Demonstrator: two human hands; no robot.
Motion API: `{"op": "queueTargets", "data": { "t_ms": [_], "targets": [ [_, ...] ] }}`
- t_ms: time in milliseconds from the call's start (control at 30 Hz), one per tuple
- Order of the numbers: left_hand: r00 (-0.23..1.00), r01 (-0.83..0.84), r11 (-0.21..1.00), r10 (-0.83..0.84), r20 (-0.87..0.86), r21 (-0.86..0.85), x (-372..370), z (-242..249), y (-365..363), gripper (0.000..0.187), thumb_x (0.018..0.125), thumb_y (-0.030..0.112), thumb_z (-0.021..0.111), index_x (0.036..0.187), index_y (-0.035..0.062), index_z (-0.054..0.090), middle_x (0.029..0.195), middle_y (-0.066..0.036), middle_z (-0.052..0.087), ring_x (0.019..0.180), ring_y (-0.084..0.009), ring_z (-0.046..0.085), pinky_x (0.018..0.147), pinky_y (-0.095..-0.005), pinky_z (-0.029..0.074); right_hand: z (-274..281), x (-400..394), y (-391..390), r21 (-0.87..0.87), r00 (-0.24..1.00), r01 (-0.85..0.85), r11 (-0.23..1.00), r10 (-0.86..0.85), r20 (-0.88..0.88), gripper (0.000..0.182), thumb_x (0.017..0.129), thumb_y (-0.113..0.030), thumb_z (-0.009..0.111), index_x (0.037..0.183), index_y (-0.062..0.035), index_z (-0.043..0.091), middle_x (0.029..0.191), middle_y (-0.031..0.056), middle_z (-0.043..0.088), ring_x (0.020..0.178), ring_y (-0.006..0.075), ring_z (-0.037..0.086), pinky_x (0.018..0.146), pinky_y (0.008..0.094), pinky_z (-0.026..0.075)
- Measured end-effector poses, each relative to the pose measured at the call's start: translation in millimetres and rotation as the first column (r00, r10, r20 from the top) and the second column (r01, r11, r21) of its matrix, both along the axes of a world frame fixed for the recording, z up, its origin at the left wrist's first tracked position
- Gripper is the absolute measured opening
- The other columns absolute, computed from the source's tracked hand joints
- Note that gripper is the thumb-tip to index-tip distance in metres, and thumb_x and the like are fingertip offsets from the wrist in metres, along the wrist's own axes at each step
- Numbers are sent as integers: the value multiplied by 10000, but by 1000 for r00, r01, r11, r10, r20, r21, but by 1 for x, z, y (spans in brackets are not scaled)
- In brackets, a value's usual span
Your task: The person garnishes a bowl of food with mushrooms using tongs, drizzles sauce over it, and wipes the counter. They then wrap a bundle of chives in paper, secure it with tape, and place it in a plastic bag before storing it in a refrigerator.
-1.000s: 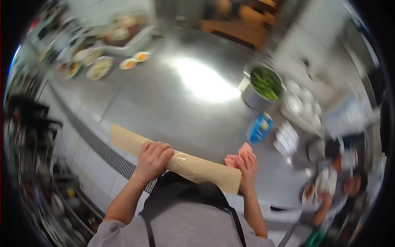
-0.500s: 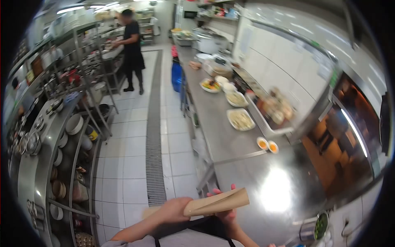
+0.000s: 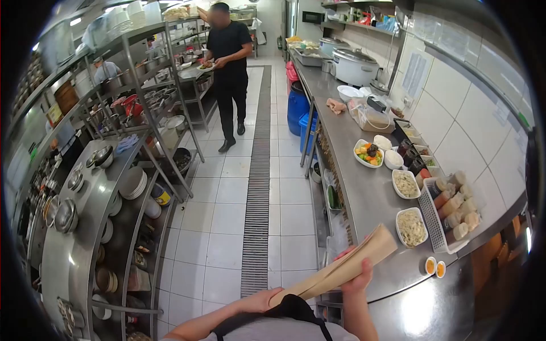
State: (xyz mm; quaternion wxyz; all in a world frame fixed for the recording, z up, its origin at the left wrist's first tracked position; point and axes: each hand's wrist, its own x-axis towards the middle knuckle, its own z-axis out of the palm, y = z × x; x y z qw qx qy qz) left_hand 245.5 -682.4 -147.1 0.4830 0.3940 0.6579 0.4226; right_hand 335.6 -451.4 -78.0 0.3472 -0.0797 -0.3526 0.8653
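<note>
A long piece of brown paper (image 3: pixel 335 267), folded or rolled lengthwise with loose layered edges, slants up to the right in front of my body. My left hand (image 3: pixel 259 301) is closed around its lower end, by the dark apron. Nearer the upper end, my right hand (image 3: pixel 357 277) grips it from the right side, thumb on the front. Some fingers of the right hand are hidden behind the paper. Past the paper's tip, on the steel counter (image 3: pixel 372 196), stand a white bowl of pale chopped food (image 3: pixel 410 227) and two small cups of orange sauce (image 3: pixel 435 266).
Along the counter are a basket of bottles (image 3: pixel 449 227), a bowl of colourful food (image 3: pixel 368 153) and a large cooker (image 3: pixel 355 67). A person (image 3: pixel 227 74) holding a plate stands beside the floor drain (image 3: pixel 256 210). Steel shelves (image 3: pixel 108 227) with bowls line the left.
My view has swung left. The paper has tilted more steeply, its upper end now over the counter's edge, and my hands are farther apart. The person in the aisle has turned this way with a plate.
</note>
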Motion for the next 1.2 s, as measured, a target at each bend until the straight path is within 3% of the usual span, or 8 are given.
{"op": "queueTargets", "data": {
  "t_ms": [167, 333, 500, 567, 667, 767, 867, 1200],
  "targets": [
    [992, -121, 992, 122, -13, 31, -84, -7, 68, 394, 802, 271, 598, 1112, 52, 492, 980, -167, 597, 917, -299, 585, 796, -346, 435, 11, -87, 71, 59, 995, -11, 998, 17, -97, 568, 692, -356, 672, 1053, 28, 461, 910, 146, 529, 817, 284, 572, 715, 407, 491],
    [840, -283, 954, 297, -453, 101, -178, -73, 101, 304, 746, 173, 642, 1017, 69, 550, 848, -146, 621, 778, -315, 604, 676, -350, 474, 39, -178, 125, 152, 963, -50, 987, 88, -256, 597, 669, -225, 726, 1117, 34, 427, 912, 148, 529, 846, 299, 573, 732, 401, 496],
    [729, -625, 781, 591, -345, 17, -258, -85, 98, 122, 755, 79, 637, 851, 37, 574, 607, -27, 572, 576, -90, 569, 524, -231, 443, 34, -253, 157, 306, 983, -106, 946, 145, -109, 861, 677, -270, 718, 1337, -89, 196, 932, 167, 503, 830, 302, 572, 747, 420, 495],
    [658, -747, 645, 753, 36, 163, -299, -82, 105, 252, 755, 30, 638, 976, 28, 516, 724, -13, 546, 691, -66, 535, 604, -189, 437, 20, -279, 155, 315, 991, -117, 942, 132, -26, 867, 659, -199, 739, 1326, -92, 195, 970, 170, 503, 881, 295, 565, 756, 414, 492],
    [827, -379, 786, 525, -204, 489, -345, 19, 155, 584, 673, 161, 724, 1163, 46, 427, 963, -105, 594, 893, -209, 586, 770, -314, 461, -2, -325, 130, 531, 982, -187, 826, 157, 102, 861, 617, -67, 756, 1286, -91, 215, 1016, 141, 526, 975, 259, 539, 814, 395, 466],
    [895, -38, 917, 208, -394, 398, -379, 55, 183, 708, 611, 270, 757, 1187, 49, 409, 1052, -140, 578, 946, -267, 586, 818, -341, 451, 13, -369, 105, 796, 968, -249, 552, 163, 190, 890, 583, -117, 797, 1261, -38, 225, 1075, 110, 500, 1030, 204, 492, 909, 336, 389],
    [967, -222, 886, 252, -22, 408, -402, 40, 185, 733, 595, 330, 756, 1180, 49, 415, 1030, -136, 573, 926, -281, 589, 804, -334, 454, 13, -403, 90, 540, 961, -277, 795, 235, 148, 888, 569, -131, 808, 1249, -29, 247, 1089, 102, 495, 1060, 197, 469, 899, 329, 395],
    [980, -142, 855, 193, -52, 498, -482, 20, 205, 745, 587, 432, 739, 1143, 27, 451, 979, -153, 571, 856, -316, 593, 721, -355, 464, 19, -474, 98, 553, 973, -226, 802, 161, 165, 906, 545, -145, 827, 1247, -19, 268, 1078, 94, 491, 1015, 187, 501, 876, 313, 412]
  ]
}}
